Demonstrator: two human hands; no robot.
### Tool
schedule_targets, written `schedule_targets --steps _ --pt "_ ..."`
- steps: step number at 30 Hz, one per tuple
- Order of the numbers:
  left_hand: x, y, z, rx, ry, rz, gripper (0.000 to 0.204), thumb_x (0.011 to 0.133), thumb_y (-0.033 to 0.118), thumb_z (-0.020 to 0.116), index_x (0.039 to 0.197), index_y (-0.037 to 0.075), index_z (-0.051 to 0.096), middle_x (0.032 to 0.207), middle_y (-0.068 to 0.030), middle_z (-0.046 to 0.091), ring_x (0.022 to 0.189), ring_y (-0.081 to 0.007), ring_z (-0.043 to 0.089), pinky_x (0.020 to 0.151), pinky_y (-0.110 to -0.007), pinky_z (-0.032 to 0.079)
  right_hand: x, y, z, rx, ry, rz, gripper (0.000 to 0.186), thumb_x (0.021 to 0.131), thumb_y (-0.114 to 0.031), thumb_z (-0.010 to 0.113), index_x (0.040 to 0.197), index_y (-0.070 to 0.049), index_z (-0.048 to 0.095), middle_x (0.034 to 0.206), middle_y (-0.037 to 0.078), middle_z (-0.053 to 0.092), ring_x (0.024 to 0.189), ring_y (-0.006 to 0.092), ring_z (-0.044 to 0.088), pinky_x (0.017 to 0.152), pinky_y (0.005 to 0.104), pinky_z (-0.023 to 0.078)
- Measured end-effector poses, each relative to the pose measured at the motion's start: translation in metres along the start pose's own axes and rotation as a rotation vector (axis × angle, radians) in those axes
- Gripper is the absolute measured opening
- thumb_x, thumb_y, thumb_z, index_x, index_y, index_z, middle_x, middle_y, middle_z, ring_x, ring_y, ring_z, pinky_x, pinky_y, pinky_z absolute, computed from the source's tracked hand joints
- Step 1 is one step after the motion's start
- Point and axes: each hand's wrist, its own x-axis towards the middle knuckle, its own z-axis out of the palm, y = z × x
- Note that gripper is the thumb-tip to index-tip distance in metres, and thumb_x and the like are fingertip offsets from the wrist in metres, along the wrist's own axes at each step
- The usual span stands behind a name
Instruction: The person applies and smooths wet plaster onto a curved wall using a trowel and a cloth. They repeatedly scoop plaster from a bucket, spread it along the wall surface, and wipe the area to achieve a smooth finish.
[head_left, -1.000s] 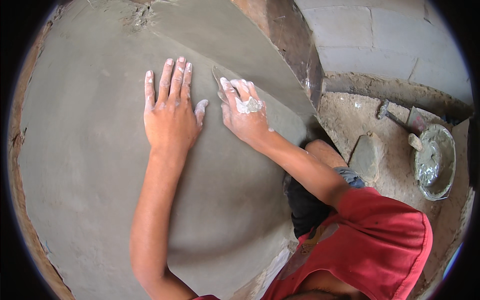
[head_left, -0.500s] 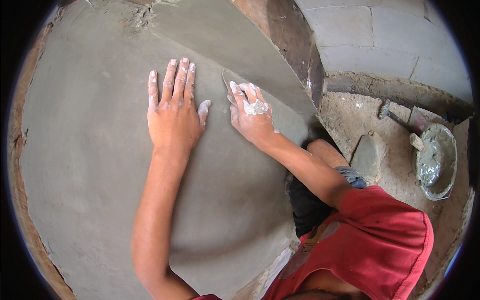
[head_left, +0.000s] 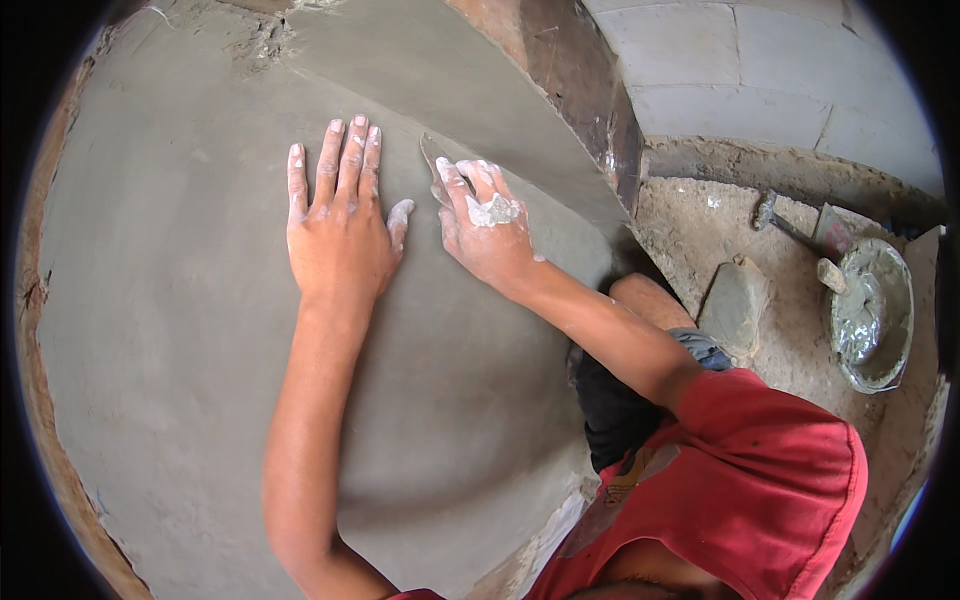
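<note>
My left hand (head_left: 343,225) lies flat on the smooth grey plaster surface (head_left: 180,330), fingers stretched out and thumb spread to the side. To its right, my right hand (head_left: 490,225) is closed around a small trowel (head_left: 434,165). Only the thin, pointed blade shows; the hand hides the handle. The blade lies near the crease where the plaster meets a sloping plastered face (head_left: 430,80). Wet mortar sticks to the knuckles of my right hand, and dried white smears mark the fingers of both hands.
A mortar-filled bucket (head_left: 905,300) stands at the right, beside a hammer (head_left: 790,228) and a flat plaster-coated board (head_left: 732,310). Behind them rises a light block wall (head_left: 740,60). A wooden edge (head_left: 38,390) borders the plaster on the left. Rough patches show at the top.
My right hand has slid the trowel a little to the left along the crease. The left hand has barely shifted and stays flat on the plaster.
</note>
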Motion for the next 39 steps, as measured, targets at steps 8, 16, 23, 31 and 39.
schedule_targets --steps 8,16,23,31,39 --pt "0.000 0.001 -0.001 0.011 -0.005 0.002 0.080 0.103 0.053 0.064 0.169 0.014 0.041 0.177 0.0008 0.036 0.165 -0.0194 0.027 0.138 -0.051 0.016 -0.008 0.001 0.001 -0.074 -0.030 0.012 0.070 0.080 -0.010 0.081 0.147 -0.005 0.061 0.131 0.016 0.063 0.122 0.0379 0.064 0.082 0.0517 0.063" --pt "0.001 0.000 -0.002 0.011 0.006 0.012 0.080 0.103 0.052 0.065 0.169 0.014 0.041 0.176 0.0006 0.037 0.165 -0.0198 0.028 0.138 -0.051 0.017 -0.015 -0.004 0.006 -0.173 -0.100 0.082 0.073 0.079 -0.009 0.082 0.149 -0.006 0.061 0.131 0.017 0.063 0.123 0.0369 0.064 0.077 0.0494 0.064" --pt "0.001 0.000 -0.004 0.004 0.003 0.013 0.079 0.103 0.052 0.064 0.169 0.014 0.041 0.176 0.0003 0.038 0.165 -0.0200 0.028 0.138 -0.051 0.017 -0.011 -0.002 0.006 -0.085 0.024 0.029 0.071 0.079 -0.008 0.081 0.147 -0.005 0.062 0.130 0.017 0.063 0.121 0.0368 0.065 0.077 0.0491 0.064" --pt "-0.001 0.002 -0.005 0.012 0.014 0.017 0.079 0.103 0.053 0.063 0.169 0.014 0.041 0.176 0.0004 0.037 0.165 -0.0202 0.028 0.138 -0.051 0.017 -0.013 -0.006 0.004 0.007 0.031 -0.004 0.070 0.081 -0.009 0.081 0.147 -0.004 0.061 0.131 0.018 0.063 0.123 0.0390 0.064 0.079 0.0524 0.063" --pt "0.003 0.000 -0.001 0.017 -0.007 0.023 0.079 0.103 0.053 0.064 0.169 0.014 0.041 0.176 0.0010 0.038 0.165 -0.0199 0.028 0.138 -0.051 0.017 -0.015 0.001 0.006 -0.093 -0.009 0.046 0.070 0.081 -0.010 0.081 0.148 -0.005 0.061 0.130 0.017 0.063 0.123 0.0380 0.064 0.081 0.0504 0.063"
